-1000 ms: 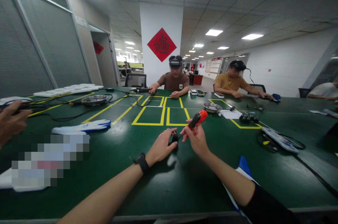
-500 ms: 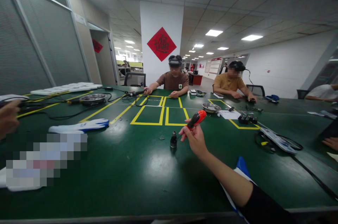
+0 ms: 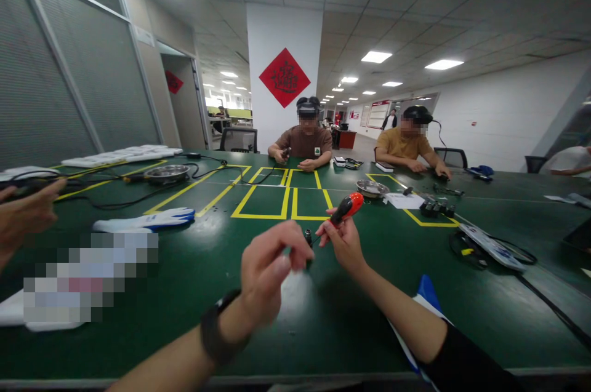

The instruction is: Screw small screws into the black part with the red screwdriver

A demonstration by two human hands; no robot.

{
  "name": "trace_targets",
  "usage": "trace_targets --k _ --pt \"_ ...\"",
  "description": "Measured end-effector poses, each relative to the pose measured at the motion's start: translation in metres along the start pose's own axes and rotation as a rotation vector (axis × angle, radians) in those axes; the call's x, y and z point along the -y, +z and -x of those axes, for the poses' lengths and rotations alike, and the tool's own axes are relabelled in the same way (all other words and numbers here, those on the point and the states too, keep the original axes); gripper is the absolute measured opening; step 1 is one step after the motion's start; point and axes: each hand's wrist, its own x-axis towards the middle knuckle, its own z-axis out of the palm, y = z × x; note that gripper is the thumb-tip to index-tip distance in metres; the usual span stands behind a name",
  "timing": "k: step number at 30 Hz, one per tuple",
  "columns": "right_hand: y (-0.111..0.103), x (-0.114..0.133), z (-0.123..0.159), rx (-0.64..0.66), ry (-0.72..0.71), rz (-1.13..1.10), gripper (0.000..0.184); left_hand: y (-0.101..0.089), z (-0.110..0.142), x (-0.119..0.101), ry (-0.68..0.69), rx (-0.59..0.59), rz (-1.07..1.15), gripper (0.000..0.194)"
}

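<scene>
My right hand (image 3: 342,244) is closed round a screwdriver with a red and black handle (image 3: 347,207), its tip pointing down-left at a small dark cylindrical part (image 3: 308,236) that stands on the green table (image 3: 295,318). My left hand (image 3: 268,269) is raised above the table in front of that part, thumb and fingers pinched together; whatever they hold is too small to make out. A black watch (image 3: 215,330) sits on my left wrist.
Yellow tape rectangles (image 3: 281,195) mark the table's middle. A white and blue glove (image 3: 145,220) lies to the left, metal bowls (image 3: 166,173) and cables further back. Two people sit across the table; another person's hand (image 3: 23,216) reaches in at the left edge. A circuit board (image 3: 489,245) lies right.
My left hand left the small part and went out of view, then came back raised and pinched in front of it. My right hand kept the screwdriver nearly still.
</scene>
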Motion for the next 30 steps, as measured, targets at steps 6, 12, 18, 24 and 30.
trace_targets --k 6,12,18,24,30 --pt "0.0 -0.001 0.0 0.003 0.002 -0.003 0.027 -0.012 -0.012 0.12 -0.16 0.301 -0.339 0.057" --pt "0.0 -0.004 0.001 -0.004 -0.016 0.012 0.028 -0.007 0.009 0.134 -0.249 0.561 -0.481 0.066" --pt "0.002 0.001 0.002 0.007 -0.031 0.016 0.026 -0.008 0.005 0.131 -0.319 0.577 -0.427 0.038" --pt "0.001 0.003 0.003 -0.013 -0.047 0.026 0.026 -0.009 0.004 0.132 -0.351 0.571 -0.384 0.04" --pt "0.0 0.001 0.003 -0.007 -0.03 0.038 0.024 -0.01 0.004 0.129 -0.352 0.574 -0.371 0.042"
